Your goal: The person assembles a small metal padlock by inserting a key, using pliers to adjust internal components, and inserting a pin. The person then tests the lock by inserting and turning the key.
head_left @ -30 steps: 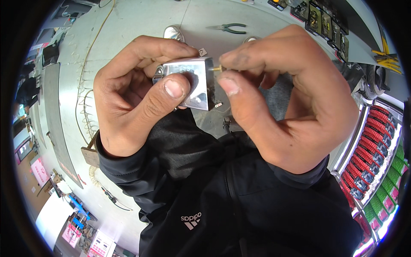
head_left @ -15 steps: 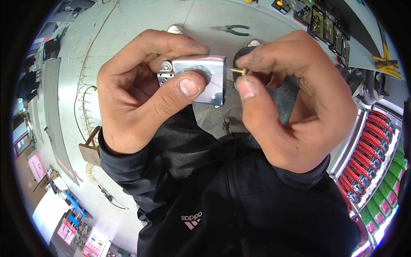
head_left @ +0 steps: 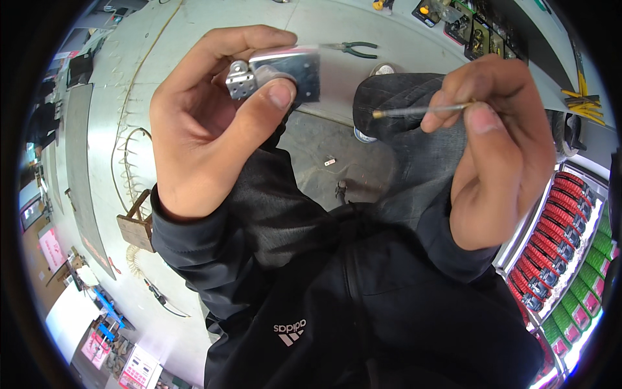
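Note:
Upper left, my left hand (head_left: 207, 136) pinches a shiny metal lighter insert (head_left: 299, 74) between thumb and fingers. Its perforated chimney and wheel point toward my palm, and the flat far end faces right. Over on the right, my right hand (head_left: 502, 146) grips a thin flint screw with a spring (head_left: 405, 113) by its brass head. The spring sticks out leftward from my fingertips, with a brass-coloured tip. It is apart from the lighter insert, with a wide gap between them.
Green-handled pliers (head_left: 357, 50) lie on the pale floor ahead. A small white and red piece (head_left: 330, 161) lies between my legs. To the left are a wooden stool (head_left: 136, 230) and a coiled hose (head_left: 129, 172). Red coils (head_left: 560, 227) and green coils (head_left: 580, 298) line a right-hand rack.
My right hand has moved right, drawing the flint screw and its spring out of the lighter insert's end. My left hand has shifted slightly up and left with the insert.

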The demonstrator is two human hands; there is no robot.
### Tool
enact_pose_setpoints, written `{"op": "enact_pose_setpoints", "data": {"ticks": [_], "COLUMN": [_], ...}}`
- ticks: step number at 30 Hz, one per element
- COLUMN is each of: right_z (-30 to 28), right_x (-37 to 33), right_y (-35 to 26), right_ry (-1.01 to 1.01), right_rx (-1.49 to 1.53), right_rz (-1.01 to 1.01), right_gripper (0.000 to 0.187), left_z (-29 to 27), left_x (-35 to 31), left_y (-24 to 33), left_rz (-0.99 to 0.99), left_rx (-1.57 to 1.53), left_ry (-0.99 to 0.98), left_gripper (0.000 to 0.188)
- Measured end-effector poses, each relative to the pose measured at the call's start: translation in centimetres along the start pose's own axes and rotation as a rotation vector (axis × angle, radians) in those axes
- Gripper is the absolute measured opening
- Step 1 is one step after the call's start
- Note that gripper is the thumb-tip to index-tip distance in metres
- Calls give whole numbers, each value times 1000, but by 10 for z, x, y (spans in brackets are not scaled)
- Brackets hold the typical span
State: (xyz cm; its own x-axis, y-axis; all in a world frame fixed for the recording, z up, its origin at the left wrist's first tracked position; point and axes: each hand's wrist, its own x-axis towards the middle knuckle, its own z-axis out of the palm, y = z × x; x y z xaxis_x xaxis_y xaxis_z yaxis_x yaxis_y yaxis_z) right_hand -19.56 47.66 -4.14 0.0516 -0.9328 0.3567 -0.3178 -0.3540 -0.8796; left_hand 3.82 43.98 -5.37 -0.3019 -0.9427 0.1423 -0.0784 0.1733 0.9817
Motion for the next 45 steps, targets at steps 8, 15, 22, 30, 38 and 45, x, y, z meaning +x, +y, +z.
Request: {"op": "enact_pose_setpoints", "data": {"ticks": [8, 15, 22, 30, 38, 45], "right_z": [39, 111, 103, 37, 39, 49], "right_x": [-25, -134, -146, -34, -26, -43], "right_y": [76, 241, 281, 60, 44, 39], "right_ry": [-222, -492, -505, -286, -241, -122], "right_rx": [-170, -384, -118, 736, 440, 664], "right_rz": [375, 621, 814, 299, -22, 132], "right_gripper": [11, 27, 30, 33, 23, 22], "left_z": [-11, -15, -4, -6, 1, 5], "left_x": [-9, -16, -14, -18, -10, -4], "left_y": [2, 10, 11, 9, 8, 7], "left_rz": [-36, -33, 104, 211, 392, 548], "left_rx": [29, 85, 191, 391, 296, 282], "left_ry": [92, 108, -9, -95, -184, -262], "left_gripper": [35, 31, 40, 32, 33, 44]}}
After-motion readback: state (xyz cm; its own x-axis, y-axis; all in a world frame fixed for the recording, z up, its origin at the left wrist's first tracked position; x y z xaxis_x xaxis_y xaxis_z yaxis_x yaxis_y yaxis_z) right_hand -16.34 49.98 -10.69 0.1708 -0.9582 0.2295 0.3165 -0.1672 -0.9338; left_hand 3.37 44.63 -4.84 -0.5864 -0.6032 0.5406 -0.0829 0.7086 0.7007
